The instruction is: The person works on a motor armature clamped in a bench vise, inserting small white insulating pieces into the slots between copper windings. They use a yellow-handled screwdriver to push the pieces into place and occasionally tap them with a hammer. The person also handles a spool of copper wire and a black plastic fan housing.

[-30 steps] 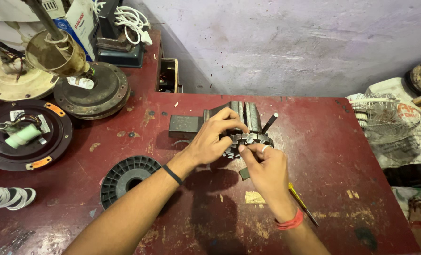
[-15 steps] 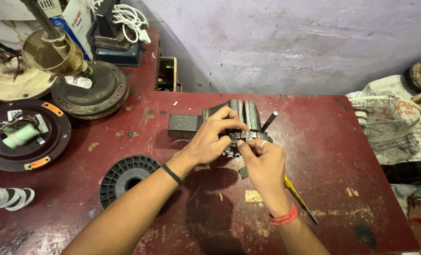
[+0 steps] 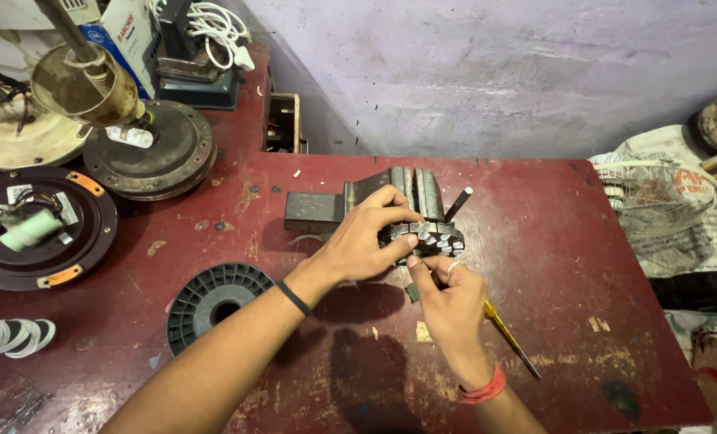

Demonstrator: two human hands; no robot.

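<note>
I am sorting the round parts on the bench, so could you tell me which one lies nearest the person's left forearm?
The black ribbed plastic spool with a centre hole, lying flat beside the forearm. The other round parts, the dark motor housings, sit farther left.

Left hand (image 3: 364, 241) fingers curled downward, right hand (image 3: 448, 293) pinching beside it (fingertips nearly touching), forearms converging

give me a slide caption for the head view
Both hands, left hand and right hand, grip a toothed metal core at a bench vise.
</note>
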